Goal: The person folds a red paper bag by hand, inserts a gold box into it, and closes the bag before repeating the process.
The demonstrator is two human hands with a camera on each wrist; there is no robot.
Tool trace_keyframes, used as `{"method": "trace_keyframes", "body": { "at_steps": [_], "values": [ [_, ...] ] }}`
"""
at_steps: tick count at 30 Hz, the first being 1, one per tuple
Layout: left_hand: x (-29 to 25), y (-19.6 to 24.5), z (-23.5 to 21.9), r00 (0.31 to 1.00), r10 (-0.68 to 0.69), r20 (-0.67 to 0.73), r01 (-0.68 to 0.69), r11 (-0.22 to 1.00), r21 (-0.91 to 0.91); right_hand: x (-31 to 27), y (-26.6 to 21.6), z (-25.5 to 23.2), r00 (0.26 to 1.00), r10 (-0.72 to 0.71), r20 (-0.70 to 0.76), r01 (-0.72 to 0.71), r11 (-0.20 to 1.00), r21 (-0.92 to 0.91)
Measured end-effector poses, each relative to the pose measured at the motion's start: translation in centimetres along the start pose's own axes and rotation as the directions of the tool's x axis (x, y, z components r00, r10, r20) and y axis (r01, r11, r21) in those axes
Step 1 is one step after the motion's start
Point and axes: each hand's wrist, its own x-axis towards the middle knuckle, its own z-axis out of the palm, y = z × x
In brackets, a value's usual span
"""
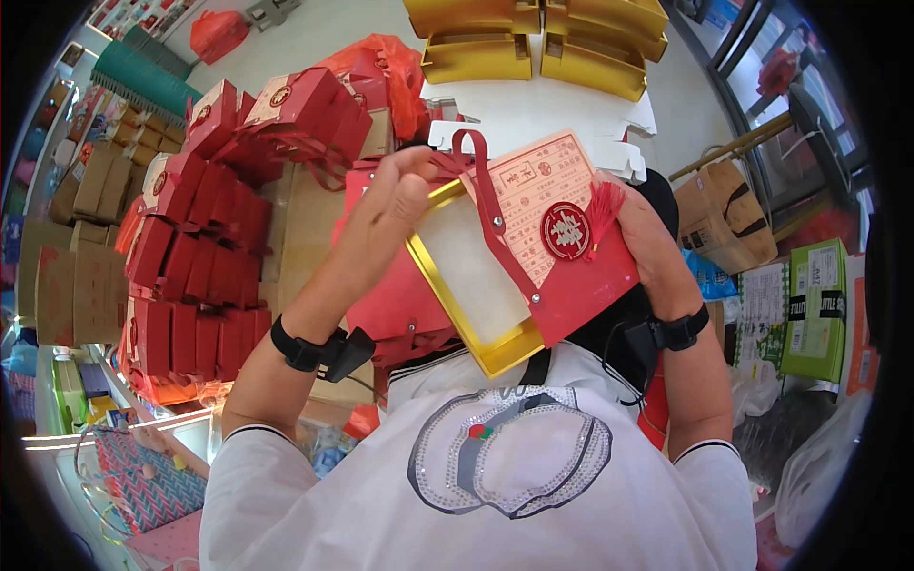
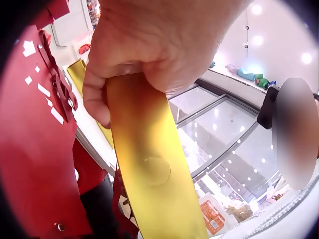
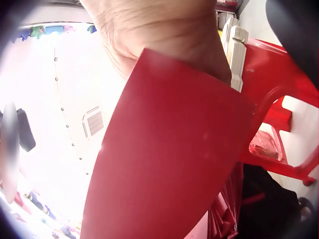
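I hold a gift box up in front of me with both hands. Its gold inner tray (image 1: pixel 466 276) has a white bottom and sticks out of a red and pink sleeve (image 1: pixel 562 238) that carries a round red seal, a red tassel and a red strap handle (image 1: pixel 486 195). My left hand (image 1: pixel 405 195) grips the gold tray's (image 2: pixel 149 164) far corner, fingers curled over its edge. My right hand (image 1: pixel 647 238) grips the red sleeve's (image 3: pixel 169 164) right edge. Both wrists wear black bands.
Stacks of finished red boxes (image 1: pixel 205 247) fill the left. Gold trays (image 1: pixel 533 43) and white flat cardboard (image 1: pixel 543 109) lie ahead on the floor. Brown cartons (image 1: pixel 81 238) stand far left; a green carton (image 1: pixel 819 305) and a brown bag (image 1: pixel 724 214) stand at right. A red chair (image 3: pixel 279 104) is below.
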Motion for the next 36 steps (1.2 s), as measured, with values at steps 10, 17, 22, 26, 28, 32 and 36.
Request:
{"method": "trace_keyframes", "body": {
  "at_steps": [10,17,22,26,28,32,36],
  "values": [
    [-2.0,-2.6,-1.1,0.999,-0.017,0.034,0.025,0.971,-0.238,4.3,-2.6,4.2,0.992,-0.125,0.032,0.122,0.989,0.079],
    [-2.7,-0.8,-1.9,0.979,-0.118,-0.164,0.06,0.945,-0.322,6.6,-1.7,12.1,0.99,-0.057,0.132,0.048,0.996,0.07],
    [-2.5,-6.4,-10.9,0.893,-0.16,-0.421,-0.084,0.859,-0.505,8.7,-1.4,11.1,0.993,-0.054,0.108,0.079,0.967,-0.242],
    [-4.9,-15.0,-18.7,0.736,-0.346,-0.581,-0.009,0.854,-0.52,8.6,-0.8,8.8,0.998,-0.008,0.059,0.028,0.941,-0.338],
    [-5.5,-19.3,-20.2,0.686,-0.447,-0.574,0.104,0.842,-0.53,8.7,0.4,7.5,0.997,0.051,0.054,-0.023,0.906,-0.423],
    [-4.7,-25.6,-20.5,0.624,-0.551,-0.555,0.185,0.793,-0.58,8.6,2.0,6.8,0.987,0.151,0.053,-0.091,0.803,-0.589],
    [-2.7,-29.0,-20.4,0.647,-0.553,-0.525,0.12,0.754,-0.646,8.6,2.4,6.9,0.979,0.201,0.025,-0.145,0.782,-0.606]
  ]
}}
